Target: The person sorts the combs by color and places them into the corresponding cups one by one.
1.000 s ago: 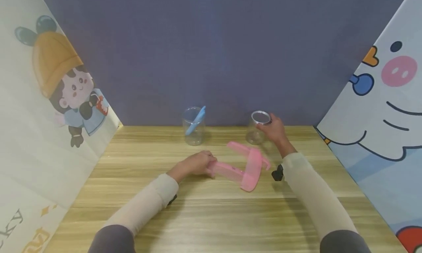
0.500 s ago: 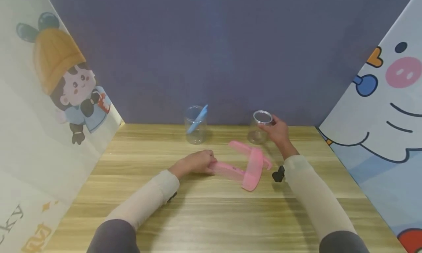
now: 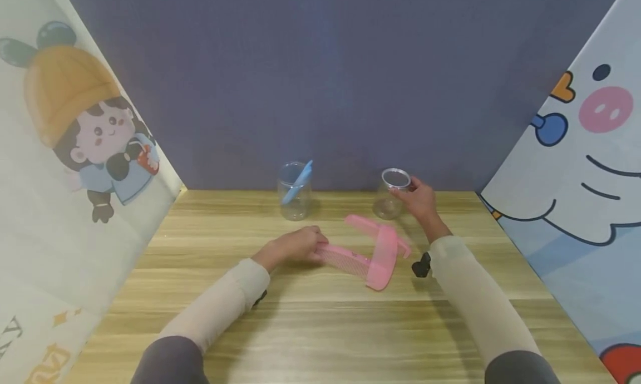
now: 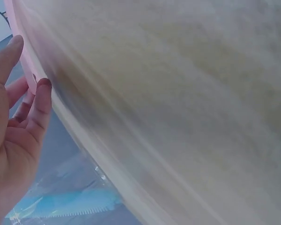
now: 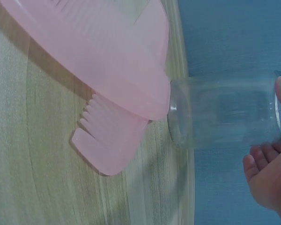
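Observation:
Three pink combs lie crossed on the wooden table. The left one [image 3: 345, 260] has its near end pinched between the thumb and fingers of my left hand [image 3: 300, 245]. A wide comb [image 3: 383, 259] lies slanted at that comb's other end, over a third pink comb [image 3: 361, 224]. My right hand [image 3: 420, 202] grips a clear jar [image 5: 225, 112] near its silvery rim, thumb on one side and fingers on the other. The jar stands upright near the back wall, just behind the combs.
Another clear jar [image 3: 296, 210] stands to the left by the back wall, with a blue comb [image 3: 299, 182] leaning in it and sticking out over the rim. A dark wall [image 3: 320, 83] closes off the back, and printed panels [image 3: 601, 167] line both sides.

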`<state>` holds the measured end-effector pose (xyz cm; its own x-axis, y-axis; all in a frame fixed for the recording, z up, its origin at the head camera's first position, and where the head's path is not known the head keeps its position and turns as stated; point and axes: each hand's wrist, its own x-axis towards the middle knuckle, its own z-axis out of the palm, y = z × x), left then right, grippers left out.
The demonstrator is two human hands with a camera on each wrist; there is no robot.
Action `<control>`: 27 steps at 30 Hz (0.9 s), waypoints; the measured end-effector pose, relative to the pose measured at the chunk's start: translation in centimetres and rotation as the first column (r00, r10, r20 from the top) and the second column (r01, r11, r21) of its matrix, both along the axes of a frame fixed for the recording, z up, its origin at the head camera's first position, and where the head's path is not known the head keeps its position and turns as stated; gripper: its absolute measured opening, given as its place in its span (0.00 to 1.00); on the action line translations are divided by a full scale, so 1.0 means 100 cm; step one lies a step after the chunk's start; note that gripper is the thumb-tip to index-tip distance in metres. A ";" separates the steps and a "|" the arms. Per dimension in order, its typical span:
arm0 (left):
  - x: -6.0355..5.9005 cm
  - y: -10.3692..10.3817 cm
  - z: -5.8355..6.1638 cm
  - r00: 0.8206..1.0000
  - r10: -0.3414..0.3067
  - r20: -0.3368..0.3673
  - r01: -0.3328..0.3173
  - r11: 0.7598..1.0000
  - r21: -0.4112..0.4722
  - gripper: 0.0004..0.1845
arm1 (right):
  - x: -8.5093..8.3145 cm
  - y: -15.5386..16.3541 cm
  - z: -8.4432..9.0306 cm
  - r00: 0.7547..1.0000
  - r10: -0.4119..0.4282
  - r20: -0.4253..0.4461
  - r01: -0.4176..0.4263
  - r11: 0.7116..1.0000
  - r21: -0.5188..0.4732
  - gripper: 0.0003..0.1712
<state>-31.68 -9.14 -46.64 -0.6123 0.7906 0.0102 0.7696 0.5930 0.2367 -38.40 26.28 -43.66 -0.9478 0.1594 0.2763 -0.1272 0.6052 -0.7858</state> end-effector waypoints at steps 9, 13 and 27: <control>-0.002 -0.004 0.001 0.993 0.056 0.107 -0.060 0.998 0.036 0.31 | -0.001 0.001 0.001 1.000 -0.001 0.028 0.001 1.000 -0.004 0.40; -0.004 -0.005 0.006 0.995 0.047 0.091 -0.056 0.994 0.096 0.29 | -0.002 0.001 0.002 0.999 -0.009 0.039 0.008 1.000 0.011 0.39; -0.012 -0.015 0.012 0.992 0.072 0.102 -0.096 0.961 0.258 0.28 | -0.001 0.000 0.000 0.999 -0.007 0.044 0.007 1.000 0.009 0.40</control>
<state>-32.87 -10.60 -45.45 -0.6845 0.7132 0.1510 0.6876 0.5628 0.4587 -38.51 26.28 -43.65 -0.9579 0.1635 0.2362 -0.0889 0.6133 -0.7849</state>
